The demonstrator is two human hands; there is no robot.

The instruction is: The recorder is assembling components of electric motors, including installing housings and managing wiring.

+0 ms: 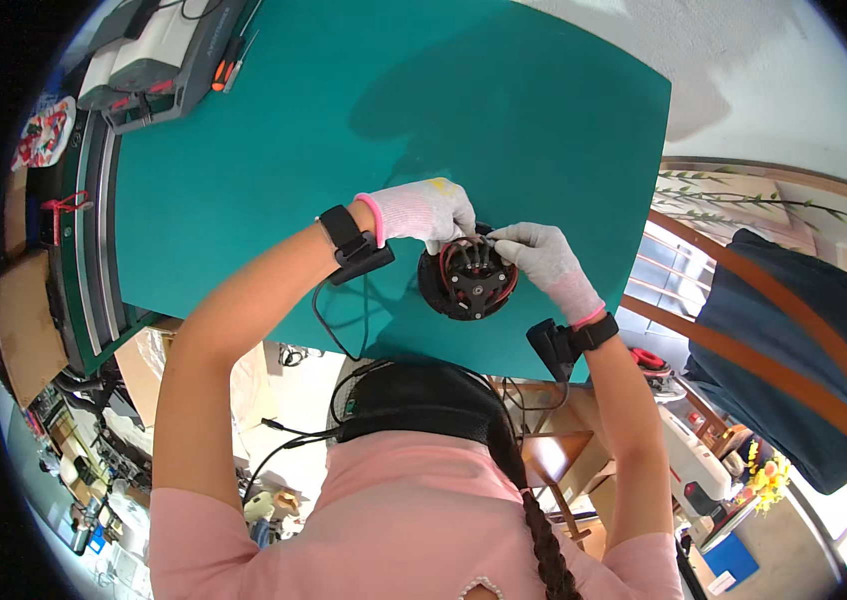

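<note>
A round black device (479, 290) with a dark three-armed bracket, screws and red and black wires lies on the green table mat (274, 190), close to its near edge. My left hand (432, 212), in a whitish knit glove with a pink cuff, reaches in from the left; its fingers are bent and closed at the device's far rim, beside the wires. From the right, my gloved right hand (539, 258) meets it there, thumb and fingertips pinched together. Whatever is between the fingertips of either hand is too small and too covered to make out. Black straps with small boxes circle both wrists.
At the far left stands a grey and white machine (159, 60), with orange-handled screwdrivers (229, 65) beside it. Black cables (344, 345) hang from the wrist boxes near the mat's front edge. A dark blue cloth (774, 350) hangs over a wooden frame at the right.
</note>
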